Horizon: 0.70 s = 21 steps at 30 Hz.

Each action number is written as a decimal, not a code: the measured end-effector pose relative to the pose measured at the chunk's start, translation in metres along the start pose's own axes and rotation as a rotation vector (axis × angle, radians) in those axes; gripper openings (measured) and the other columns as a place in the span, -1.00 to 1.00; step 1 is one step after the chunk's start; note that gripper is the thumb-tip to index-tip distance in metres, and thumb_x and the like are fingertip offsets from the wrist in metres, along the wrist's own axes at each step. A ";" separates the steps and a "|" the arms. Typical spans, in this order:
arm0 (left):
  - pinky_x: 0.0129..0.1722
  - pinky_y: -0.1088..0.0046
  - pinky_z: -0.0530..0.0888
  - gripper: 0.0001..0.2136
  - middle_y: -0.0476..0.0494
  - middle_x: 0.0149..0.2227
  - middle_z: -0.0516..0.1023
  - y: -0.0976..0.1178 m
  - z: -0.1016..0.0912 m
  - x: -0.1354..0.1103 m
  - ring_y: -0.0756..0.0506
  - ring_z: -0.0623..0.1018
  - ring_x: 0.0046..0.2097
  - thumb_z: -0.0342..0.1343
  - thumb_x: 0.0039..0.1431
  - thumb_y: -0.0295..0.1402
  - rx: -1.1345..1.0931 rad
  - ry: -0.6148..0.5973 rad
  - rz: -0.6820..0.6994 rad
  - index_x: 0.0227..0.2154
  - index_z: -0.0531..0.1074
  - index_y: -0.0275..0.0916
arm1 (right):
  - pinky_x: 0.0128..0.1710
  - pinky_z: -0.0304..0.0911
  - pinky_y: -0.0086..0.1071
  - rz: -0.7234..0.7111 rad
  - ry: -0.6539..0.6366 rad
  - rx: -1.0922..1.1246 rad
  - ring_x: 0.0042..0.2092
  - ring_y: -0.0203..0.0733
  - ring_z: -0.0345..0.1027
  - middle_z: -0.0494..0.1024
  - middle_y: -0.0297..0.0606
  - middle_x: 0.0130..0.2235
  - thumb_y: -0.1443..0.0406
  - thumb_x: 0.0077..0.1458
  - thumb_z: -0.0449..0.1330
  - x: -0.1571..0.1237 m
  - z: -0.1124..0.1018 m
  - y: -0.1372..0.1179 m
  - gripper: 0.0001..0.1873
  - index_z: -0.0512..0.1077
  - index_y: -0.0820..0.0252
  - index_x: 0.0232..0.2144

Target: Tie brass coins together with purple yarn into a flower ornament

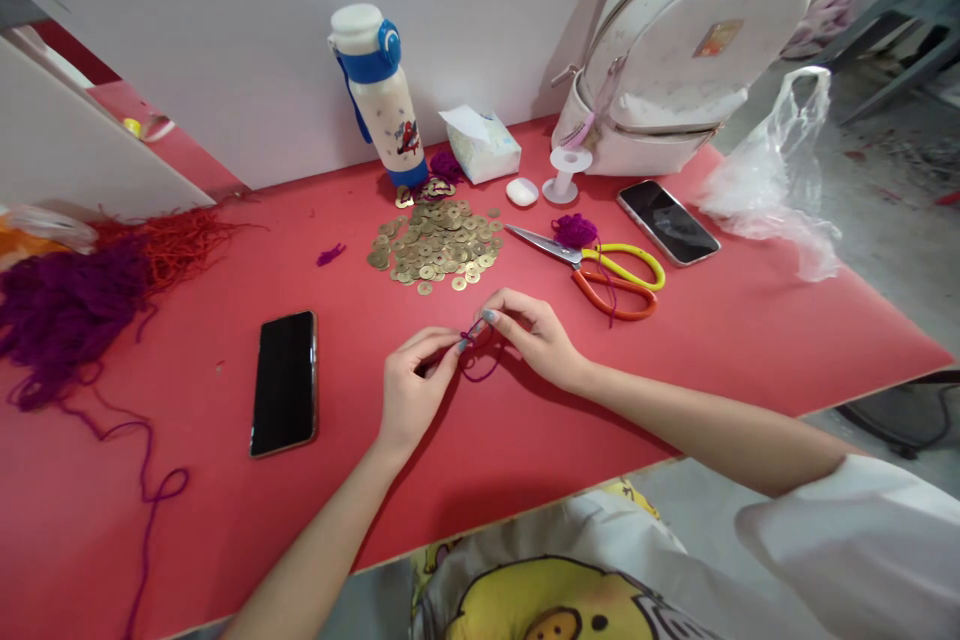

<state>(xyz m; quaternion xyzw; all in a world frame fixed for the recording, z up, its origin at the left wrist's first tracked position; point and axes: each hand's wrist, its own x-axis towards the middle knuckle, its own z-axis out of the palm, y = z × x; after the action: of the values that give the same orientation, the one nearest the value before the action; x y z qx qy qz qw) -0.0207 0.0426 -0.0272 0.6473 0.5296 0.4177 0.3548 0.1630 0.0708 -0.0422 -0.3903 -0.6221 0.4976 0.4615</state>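
A thin purple cord (pixel 484 378) is stretched between my two hands, with a loop hanging below the fingertips. My left hand (pixel 420 382) pinches the cord between thumb and forefinger, close to a small knot. On the other side, my right hand (pixel 536 335) pinches a strand of the same cord, its fingertips a short way from the left ones. Just beyond my hands lies a pile of brass coins with holes (pixel 442 240). Scissors (pixel 592 265) with one yellow and one orange handle rest to the right, beside a small purple cord bundle (pixel 575 230).
On the red table (pixel 360 480) lie a phone (pixel 285 383) at left and another phone (pixel 667 222) at right. Purple yarn (pixel 71 305) trails along the left side. Behind the coins stand a bottle (pixel 381 100), tissue pack (pixel 481 145), white spool (pixel 566 175) and backpack (pixel 690 50).
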 end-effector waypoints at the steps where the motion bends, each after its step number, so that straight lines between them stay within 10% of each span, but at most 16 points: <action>1: -0.27 0.45 0.55 -0.88 -0.17 -0.31 0.65 0.001 0.000 0.000 -0.11 0.62 -0.27 0.16 0.17 -0.40 0.002 0.001 0.002 -0.39 0.61 -0.23 | -0.17 0.29 -0.32 -0.013 0.001 -0.007 -0.27 -0.20 0.38 0.50 -0.24 -0.34 0.05 0.31 0.07 0.000 0.000 -0.001 -0.64 0.43 0.17 -0.35; 21: -0.28 0.51 0.50 -0.87 -0.14 -0.32 0.61 0.002 -0.001 -0.003 -0.07 0.58 -0.27 0.13 0.21 -0.41 0.005 -0.016 0.026 -0.39 0.56 -0.24 | -0.15 0.28 -0.26 -0.130 -0.102 -0.154 -0.23 -0.17 0.35 0.51 -0.23 -0.30 0.17 0.19 0.26 0.009 -0.006 0.001 -0.83 0.57 0.13 -0.35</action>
<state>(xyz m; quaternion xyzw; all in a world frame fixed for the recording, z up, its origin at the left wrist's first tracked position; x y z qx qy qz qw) -0.0214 0.0398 -0.0252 0.6583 0.5193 0.4158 0.3523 0.1669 0.0808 -0.0412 -0.3576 -0.7051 0.4369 0.4290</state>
